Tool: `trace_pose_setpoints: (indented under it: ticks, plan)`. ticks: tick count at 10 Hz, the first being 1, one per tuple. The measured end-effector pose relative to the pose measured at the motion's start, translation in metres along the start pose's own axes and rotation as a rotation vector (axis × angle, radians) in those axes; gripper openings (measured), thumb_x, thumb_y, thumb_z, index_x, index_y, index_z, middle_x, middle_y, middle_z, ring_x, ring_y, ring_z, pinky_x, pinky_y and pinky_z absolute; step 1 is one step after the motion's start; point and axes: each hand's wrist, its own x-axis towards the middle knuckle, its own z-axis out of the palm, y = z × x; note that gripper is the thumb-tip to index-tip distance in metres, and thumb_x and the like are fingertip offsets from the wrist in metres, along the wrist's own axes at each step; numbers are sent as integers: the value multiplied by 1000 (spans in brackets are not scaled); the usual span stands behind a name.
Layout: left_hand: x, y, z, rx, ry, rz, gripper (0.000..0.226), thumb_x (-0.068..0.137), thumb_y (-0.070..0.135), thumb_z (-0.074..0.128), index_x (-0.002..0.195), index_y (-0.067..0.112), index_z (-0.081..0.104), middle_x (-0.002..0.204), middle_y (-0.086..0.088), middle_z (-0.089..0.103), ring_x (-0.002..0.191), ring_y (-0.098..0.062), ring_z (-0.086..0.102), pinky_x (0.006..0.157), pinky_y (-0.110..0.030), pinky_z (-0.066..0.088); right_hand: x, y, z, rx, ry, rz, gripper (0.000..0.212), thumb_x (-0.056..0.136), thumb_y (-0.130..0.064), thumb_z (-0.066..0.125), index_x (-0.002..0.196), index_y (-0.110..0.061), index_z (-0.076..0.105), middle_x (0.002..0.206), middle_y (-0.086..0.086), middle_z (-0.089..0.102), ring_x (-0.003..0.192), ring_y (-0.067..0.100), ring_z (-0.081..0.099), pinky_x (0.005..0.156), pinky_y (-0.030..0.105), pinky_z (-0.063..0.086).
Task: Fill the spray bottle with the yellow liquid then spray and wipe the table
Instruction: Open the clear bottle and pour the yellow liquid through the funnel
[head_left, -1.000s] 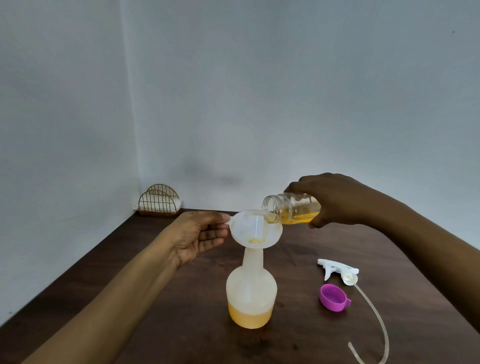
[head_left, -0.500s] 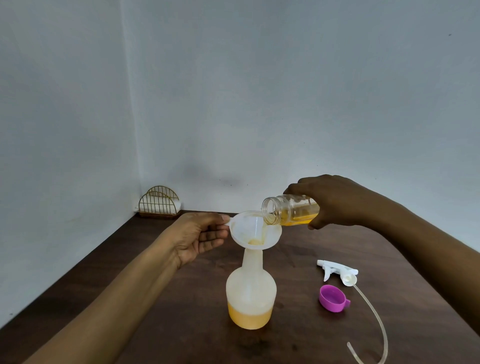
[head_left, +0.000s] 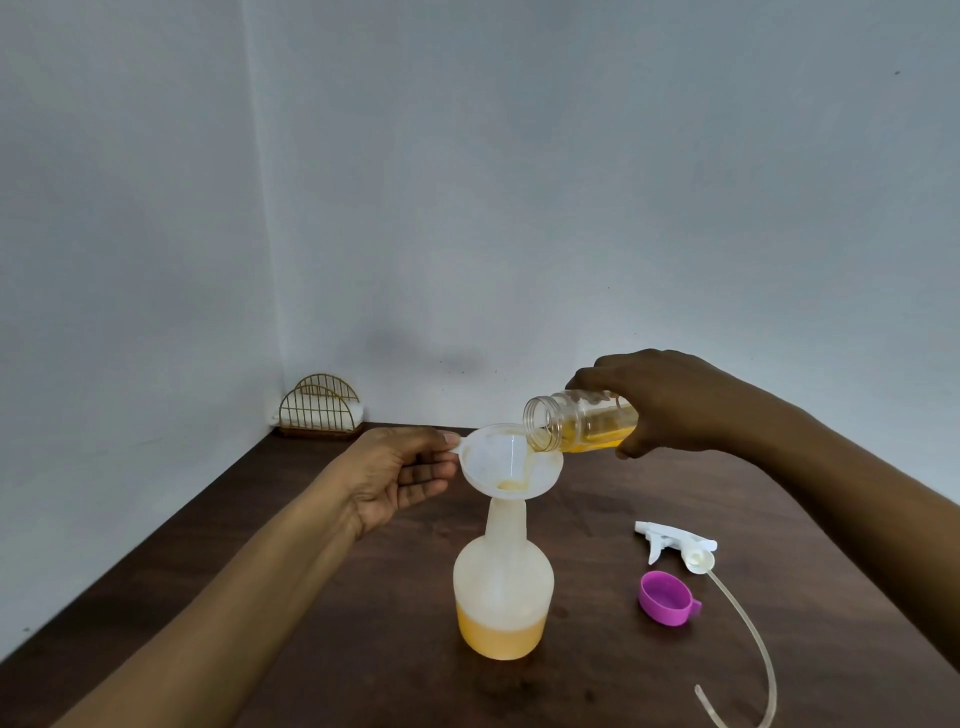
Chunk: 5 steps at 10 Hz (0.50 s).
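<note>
A translucent white spray bottle stands upright on the dark wooden table, with yellow liquid filling its bottom part. A white funnel sits in its neck. My left hand pinches the funnel's small tab between thumb and fingers. My right hand grips a clear bottle tipped almost level, mouth over the funnel's right rim, yellow liquid running into the funnel. The white trigger sprayer head lies on the table to the right, its long tube curling toward the front.
A purple cap lies open side up beside the sprayer head. A gold wire napkin holder with white napkins stands in the far left corner against the walls. The table's left edge runs along the left wall.
The clear bottle is tipped a little further and holds slightly less liquid. Both hands stay where they were.
</note>
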Motion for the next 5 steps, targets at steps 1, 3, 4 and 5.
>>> trace_pose_setpoints:
  ticks: [1, 3, 4, 5]
  plan:
    - [0, 0, 0, -1, 1, -2, 4, 80, 8, 67, 82, 5, 69, 56, -2, 67, 46, -6, 63, 44, -18, 53, -1, 0, 0, -4, -3, 2, 65, 73, -30, 73, 130, -35, 42, 116, -13, 54, 90, 8, 38, 73, 28, 39]
    - [0, 0, 0, -9, -5, -5, 3, 80, 7, 68, 81, 5, 69, 56, -2, 67, 45, -7, 63, 44, -18, 53, -1, 0, -1, -14, -7, 4, 65, 74, -30, 73, 130, -35, 41, 116, -13, 53, 91, 7, 38, 70, 27, 35]
    - [0, 0, -1, -10, -8, -6, 4, 80, 7, 68, 82, 4, 69, 57, -3, 67, 46, -7, 64, 44, -18, 53, -2, -1, -1, -16, -9, 4, 66, 74, -30, 73, 131, -35, 41, 117, -13, 53, 93, 7, 39, 72, 26, 36]
    - [0, 0, -1, -11, -11, -5, 6, 80, 7, 68, 84, 3, 69, 57, -3, 67, 46, -7, 64, 44, -19, 53, -2, -1, -2, -8, -7, 1, 66, 74, -30, 74, 131, -35, 41, 118, -13, 54, 95, 8, 42, 74, 27, 39]
